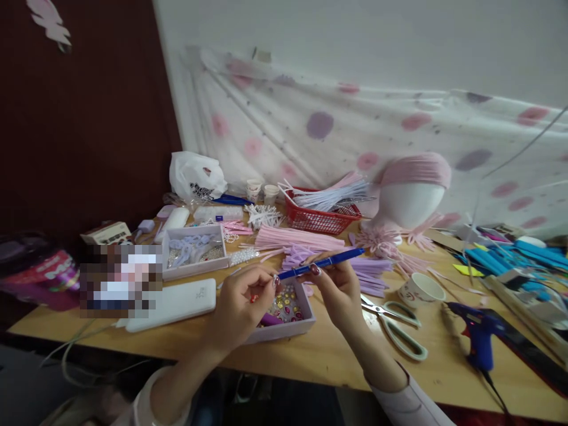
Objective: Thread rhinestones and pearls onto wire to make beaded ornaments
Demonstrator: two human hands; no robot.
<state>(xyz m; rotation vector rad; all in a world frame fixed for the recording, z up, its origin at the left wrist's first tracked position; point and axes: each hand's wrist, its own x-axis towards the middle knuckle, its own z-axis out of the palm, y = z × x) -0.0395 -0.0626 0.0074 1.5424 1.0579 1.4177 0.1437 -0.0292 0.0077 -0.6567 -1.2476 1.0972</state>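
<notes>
A slim blue pen (339, 258) is held slanting, its right end higher, above a small white box (290, 329) of yellow and dark pink gems. My right hand (341, 291) is closed around its middle, thumb pressed on the side. At the pen's left end my left hand (242, 305) is pinched, thumb and fingertips together. A small red bit shows by the left fingers; I cannot make out what it is. A purple object (270, 320) lies in the box, partly hidden behind the left hand. Purple pipe cleaners (368, 275) lie behind the right hand.
Scissors (399, 331), a paper cup (420, 291) and a blue glue gun (479, 337) are on the right. Leftward lie a white power bank (177, 303) and a divided box (195, 272). Behind stand a red basket (319, 220) and a white foam head (410, 204).
</notes>
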